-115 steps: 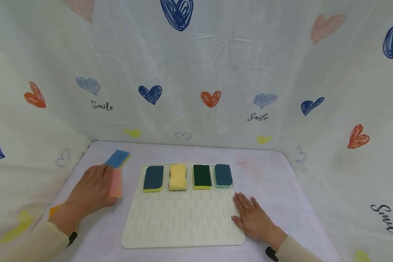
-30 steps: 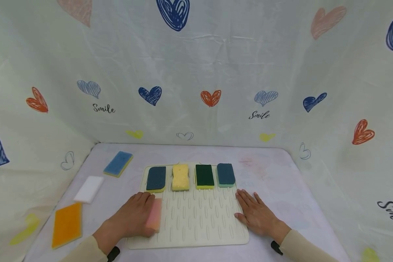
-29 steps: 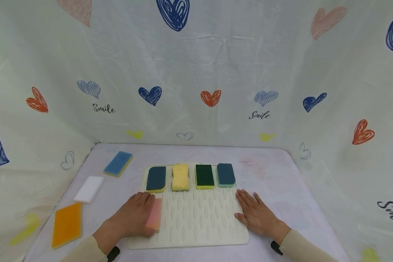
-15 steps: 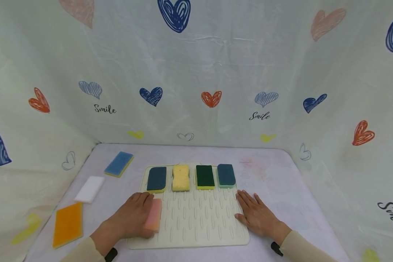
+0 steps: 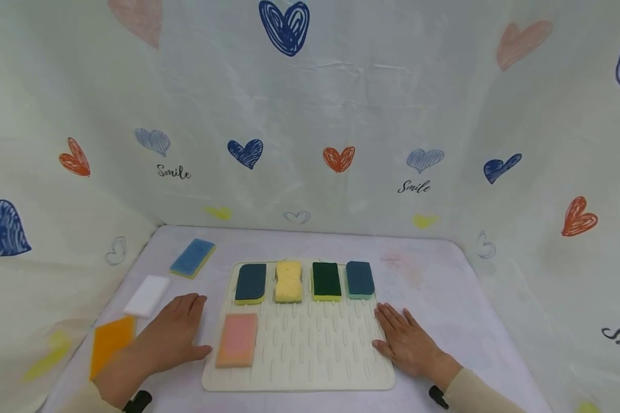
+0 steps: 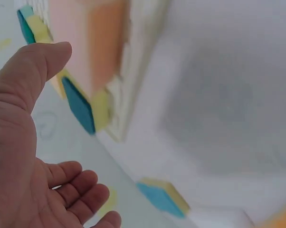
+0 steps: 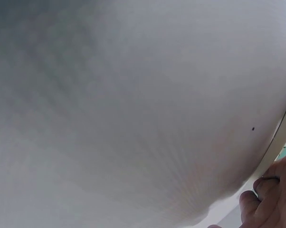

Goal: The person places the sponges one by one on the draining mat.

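Observation:
A pink and peach sponge (image 5: 237, 341) lies flat at the left side of a cream ridged mat (image 5: 315, 344). Just left of it is my left hand (image 5: 173, 335), thumb and fingers spread apart with nothing between them; the left wrist view also shows this hand (image 6: 24, 118) off the sponge (image 6: 107, 45). My right hand (image 5: 410, 347) rests flat with its fingertips on the mat's right edge. Along the mat's back edge sit a dark blue sponge (image 5: 250, 282), a yellow sponge (image 5: 289, 281), a dark green sponge (image 5: 326, 280) and another blue sponge (image 5: 360, 279).
On the table (image 5: 418, 269) left of the mat lie a blue and yellow sponge (image 5: 192, 258), a white sponge (image 5: 147, 296) and an orange sponge (image 5: 111, 342), partly behind my left forearm. A heart-printed curtain (image 5: 372, 115) rises around the table's back and sides.
My left hand brought the pink sponge from the table onto the mat, then let go and drew back to the left. The right hand stays at the mat's right edge.

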Demonstrator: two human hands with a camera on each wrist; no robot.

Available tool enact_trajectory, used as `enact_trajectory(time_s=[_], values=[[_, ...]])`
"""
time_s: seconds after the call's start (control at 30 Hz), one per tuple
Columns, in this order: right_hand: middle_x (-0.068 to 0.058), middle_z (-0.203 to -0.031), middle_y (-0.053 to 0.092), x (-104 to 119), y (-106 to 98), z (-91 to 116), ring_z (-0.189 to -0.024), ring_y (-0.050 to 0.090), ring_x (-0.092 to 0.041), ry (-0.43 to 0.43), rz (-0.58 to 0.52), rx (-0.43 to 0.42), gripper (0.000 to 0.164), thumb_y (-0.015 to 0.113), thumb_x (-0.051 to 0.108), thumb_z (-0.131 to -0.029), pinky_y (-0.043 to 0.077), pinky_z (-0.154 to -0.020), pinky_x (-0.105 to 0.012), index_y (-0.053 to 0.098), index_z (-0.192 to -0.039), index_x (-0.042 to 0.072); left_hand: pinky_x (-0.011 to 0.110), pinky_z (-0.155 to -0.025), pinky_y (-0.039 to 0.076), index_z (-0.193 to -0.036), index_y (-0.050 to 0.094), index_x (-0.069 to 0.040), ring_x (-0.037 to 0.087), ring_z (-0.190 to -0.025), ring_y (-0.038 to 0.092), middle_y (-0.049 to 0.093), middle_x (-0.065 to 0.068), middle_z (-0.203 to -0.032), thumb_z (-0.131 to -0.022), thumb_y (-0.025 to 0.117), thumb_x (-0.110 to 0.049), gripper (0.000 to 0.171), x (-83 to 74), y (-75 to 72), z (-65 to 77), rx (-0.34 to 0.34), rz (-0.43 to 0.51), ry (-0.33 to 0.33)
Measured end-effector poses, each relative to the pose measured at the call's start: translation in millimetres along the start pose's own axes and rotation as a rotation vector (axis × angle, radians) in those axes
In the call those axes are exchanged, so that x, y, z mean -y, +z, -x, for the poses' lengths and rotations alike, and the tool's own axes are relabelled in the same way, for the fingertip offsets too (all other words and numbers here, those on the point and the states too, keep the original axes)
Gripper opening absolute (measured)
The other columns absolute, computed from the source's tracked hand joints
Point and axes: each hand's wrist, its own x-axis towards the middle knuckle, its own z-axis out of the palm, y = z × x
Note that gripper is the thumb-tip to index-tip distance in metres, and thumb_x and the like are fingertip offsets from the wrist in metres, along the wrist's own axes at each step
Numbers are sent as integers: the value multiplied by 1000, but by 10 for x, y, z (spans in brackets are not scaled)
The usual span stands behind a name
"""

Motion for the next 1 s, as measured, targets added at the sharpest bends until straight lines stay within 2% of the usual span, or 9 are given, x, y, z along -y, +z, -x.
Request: enact_trajectory(time_s=[0.2, 0.33, 0.43, 0.67, 1.0], values=[[-16, -173, 29, -1, 23, 37, -161, 26, -36, -1, -5, -10, 83, 40, 61, -109, 20, -128, -64, 32, -165, 0, 64, -107, 46, -134, 51, 20, 51, -122, 53, 56, 36, -131, -67, 96, -51, 107, 525, -118, 237, -60, -94, -27], [-16, -173, 29, 7, 4, 61, -161, 26, -35, -3, -8, -1, 82, 40, 60, -110, 21, -127, -64, 31, -165, 0, 68, -107, 43, -134, 49, 21, 54, -123, 50, 54, 38, -132, -65, 95, -57, 114, 869, -137, 425, 8, -124, -89], [-17, -173, 28, 6, -13, 72, -161, 26, -35, -3, -16, 0, 82, 40, 60, -110, 21, -127, -64, 31, -165, -1, 72, -107, 40, -135, 49, 21, 55, -122, 48, 53, 40, -134, -63, 93, -64, 120, 1043, -106, 534, 87, -124, -123], [-17, -173, 28, -4, -19, 75, -161, 26, -36, -9, -14, -15, 83, 39, 61, -110, 21, -127, -65, 31, -165, -1, 74, -106, 39, -131, 53, 21, 55, -118, 52, 57, 39, -129, -56, 93, -69, 124, 1250, -2, 678, 149, -141, -134], [-18, -173, 29, -8, -18, 47, -161, 27, -37, -22, -11, -38, 83, 40, 60, -110, 22, -127, -65, 31, -164, -1, 74, -106, 39, -135, 49, 22, 57, -121, 51, 54, 40, -133, -61, 90, -71, 125, 1429, 141, 657, 243, -79, -125]])
